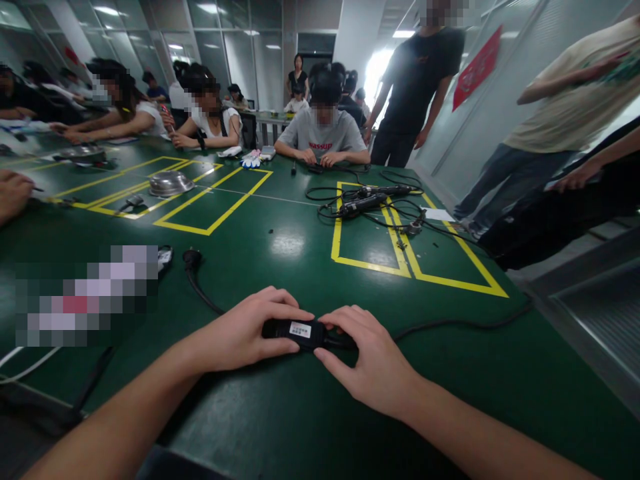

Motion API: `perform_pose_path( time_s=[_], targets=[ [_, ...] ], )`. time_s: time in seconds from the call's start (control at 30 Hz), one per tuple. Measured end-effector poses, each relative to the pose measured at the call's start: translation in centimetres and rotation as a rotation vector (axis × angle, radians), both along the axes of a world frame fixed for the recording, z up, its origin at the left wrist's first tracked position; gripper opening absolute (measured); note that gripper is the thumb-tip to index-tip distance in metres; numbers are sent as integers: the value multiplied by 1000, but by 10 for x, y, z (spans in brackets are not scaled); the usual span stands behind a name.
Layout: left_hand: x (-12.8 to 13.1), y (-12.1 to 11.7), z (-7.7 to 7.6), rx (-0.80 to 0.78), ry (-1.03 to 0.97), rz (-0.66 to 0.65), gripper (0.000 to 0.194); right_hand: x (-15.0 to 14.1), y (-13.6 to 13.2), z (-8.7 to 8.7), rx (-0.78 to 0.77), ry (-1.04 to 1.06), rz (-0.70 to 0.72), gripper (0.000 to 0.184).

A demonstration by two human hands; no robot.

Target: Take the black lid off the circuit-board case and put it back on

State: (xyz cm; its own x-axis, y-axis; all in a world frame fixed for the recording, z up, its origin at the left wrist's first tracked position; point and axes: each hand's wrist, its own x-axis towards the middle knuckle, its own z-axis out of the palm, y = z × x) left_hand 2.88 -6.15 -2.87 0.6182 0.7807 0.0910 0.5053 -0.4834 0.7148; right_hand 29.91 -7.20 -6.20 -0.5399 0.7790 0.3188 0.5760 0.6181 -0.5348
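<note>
Evidently, the step in hand is steadying the black box (303,341) on the table (280,427), label up. It lies low in the middle of the view, between the two hands. The left hand (255,330) is clamped on the box's left part, thumb along the near edge, fingers along the far one. The right hand (373,360) arches over the cord (450,325), its thumb and forefinger apart at the right end of the box; whether they press on it, I cannot tell. As I judge it, any further move calls for a firm left hold and enough slack not to drag the cord.

The box is a slim, dull block, seemingly plastic, with a small white printed label (300,329). The cord is round, smooth and rubbery, running off towards three o'clock. At ten o'clock from the box, a plug (192,259) with bare prongs tips a cable that disappears behind the left hand. At nine o'clock lies a pale, blurred thing (90,293). Yellow tape (370,265) frames the glossy green tabletop. Long black tools (367,203) lie in tangled leads at one o'clock; a shiny, rounded metal bowl (171,183) sits between ten and eleven. A person (327,137) works at twelve.
</note>
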Motion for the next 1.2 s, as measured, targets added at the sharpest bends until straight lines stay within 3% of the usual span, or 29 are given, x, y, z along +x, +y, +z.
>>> perform_pose_path(
  time_s=[0.87, 1.2],
  targets=[
    [7, -3, 7, 41, 58, 22, 36, -2, 0, 2, -18, -45, -4, 40],
    [8, -5, 1, 72, 3, 43, 36, -2, 1, 2, -27, -37, -10, 48]
  ],
)
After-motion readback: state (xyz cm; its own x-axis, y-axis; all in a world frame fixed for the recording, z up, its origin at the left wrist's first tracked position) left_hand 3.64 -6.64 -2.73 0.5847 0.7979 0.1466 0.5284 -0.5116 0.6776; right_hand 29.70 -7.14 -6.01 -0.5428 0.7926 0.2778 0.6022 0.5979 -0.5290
